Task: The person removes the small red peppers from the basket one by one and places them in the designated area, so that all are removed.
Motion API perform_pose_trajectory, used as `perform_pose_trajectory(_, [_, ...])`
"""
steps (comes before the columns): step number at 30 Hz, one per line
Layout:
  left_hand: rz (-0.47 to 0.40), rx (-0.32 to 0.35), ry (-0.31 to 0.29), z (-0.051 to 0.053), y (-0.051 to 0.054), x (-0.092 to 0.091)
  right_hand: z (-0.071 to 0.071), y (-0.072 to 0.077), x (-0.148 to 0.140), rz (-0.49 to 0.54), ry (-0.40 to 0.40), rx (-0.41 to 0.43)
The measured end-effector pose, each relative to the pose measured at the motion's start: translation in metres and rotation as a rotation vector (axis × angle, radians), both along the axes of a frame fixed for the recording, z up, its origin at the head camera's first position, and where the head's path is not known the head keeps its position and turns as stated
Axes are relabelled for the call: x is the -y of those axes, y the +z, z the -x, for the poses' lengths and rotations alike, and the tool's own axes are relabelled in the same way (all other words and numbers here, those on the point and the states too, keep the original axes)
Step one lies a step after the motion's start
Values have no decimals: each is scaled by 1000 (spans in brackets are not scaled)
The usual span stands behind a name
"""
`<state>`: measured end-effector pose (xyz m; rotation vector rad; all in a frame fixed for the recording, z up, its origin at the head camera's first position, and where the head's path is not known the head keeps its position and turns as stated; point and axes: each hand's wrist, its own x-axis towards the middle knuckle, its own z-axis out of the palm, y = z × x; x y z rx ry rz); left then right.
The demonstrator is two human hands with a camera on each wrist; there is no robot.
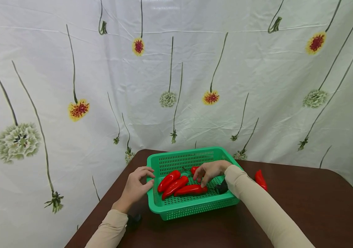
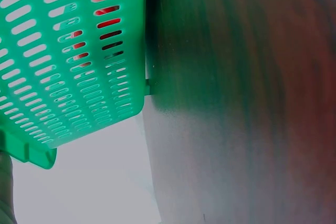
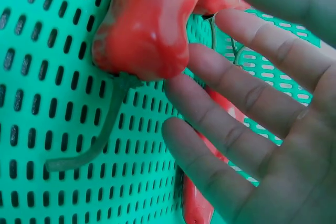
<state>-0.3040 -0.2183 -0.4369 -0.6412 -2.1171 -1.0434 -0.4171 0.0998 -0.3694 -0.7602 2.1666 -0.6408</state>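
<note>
A green plastic basket [image 1: 192, 208] with slotted walls stands on the table. Several long red peppers [image 1: 175, 187] lie in its left and middle part, and another [image 1: 194, 170] shows partly behind my right hand [image 1: 210, 171]. That hand is lowered into the basket, fingers spread and slightly bent. In the right wrist view its fingertips [image 3: 176, 85] are at the stem end of a red pepper [image 3: 149, 24] with a green stem; whether they touch it I cannot tell. At the basket's left rim rests my left hand [image 1: 134, 187], fingers loosely bent over the edge.
One more red pepper [image 1: 260, 179] lies on the dark brown table [image 1: 303, 206], right of the basket and partly behind the right sleeve. A white curtain [image 1: 195, 69] with a flower print hangs behind the table's far edge.
</note>
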Motion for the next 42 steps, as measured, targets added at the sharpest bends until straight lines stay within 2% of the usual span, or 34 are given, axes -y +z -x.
perform_pose_trajectory(17, [3,5,14,0,0,1,-1,-1,6,-89,38,-16])
perform_pose_trajectory(27, [-11,2,12,0,-1,-1,-2,-3,4,-97,12,6])
perform_pose_trajectory(35, [-7,2,2,-4,4,-2,-3,-4,5,-117,20,-11])
perform_pose_trajectory(42, [-10,9,15,-3,3,-2,-3,-4,5,-131,21,-15])
